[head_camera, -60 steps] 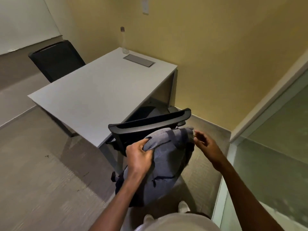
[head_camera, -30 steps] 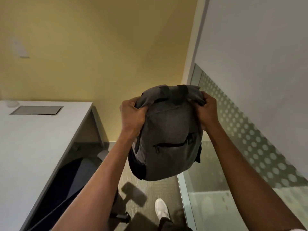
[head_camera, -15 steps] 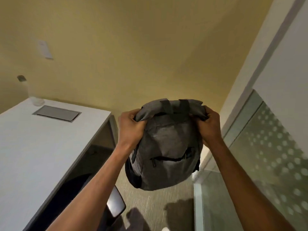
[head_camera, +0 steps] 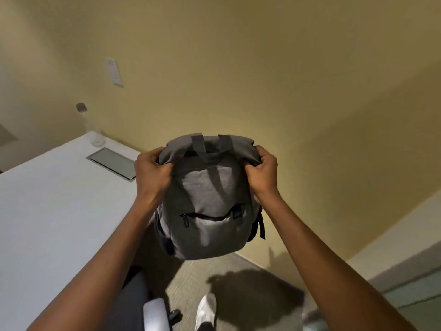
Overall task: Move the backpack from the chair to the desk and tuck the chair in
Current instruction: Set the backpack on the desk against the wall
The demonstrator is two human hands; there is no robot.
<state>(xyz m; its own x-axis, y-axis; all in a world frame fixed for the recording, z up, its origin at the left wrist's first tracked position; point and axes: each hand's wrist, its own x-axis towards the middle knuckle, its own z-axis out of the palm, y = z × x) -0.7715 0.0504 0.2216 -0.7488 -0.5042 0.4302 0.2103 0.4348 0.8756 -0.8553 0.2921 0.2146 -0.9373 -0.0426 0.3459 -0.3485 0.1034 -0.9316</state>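
A grey backpack (head_camera: 207, 206) hangs upright in the air in front of me, its front zip pocket facing me. My left hand (head_camera: 152, 174) grips its top left corner and my right hand (head_camera: 263, 173) grips its top right corner. The white desk (head_camera: 47, 211) lies to the left, its near corner just beside my left forearm. Only part of the dark chair (head_camera: 136, 290) shows, low down between the desk edge and my left arm.
A clear bottle (head_camera: 91, 126) and a grey cable hatch (head_camera: 112, 161) sit at the desk's far end by the yellow wall (head_camera: 238, 68). A white shoe (head_camera: 206, 311) stands on the carpet below. A frosted glass panel (head_camera: 417, 290) closes the right side.
The backpack came up off the chair into the air in both hands. The view has swung left, bringing more of the desk into sight and the bag nearer its corner.
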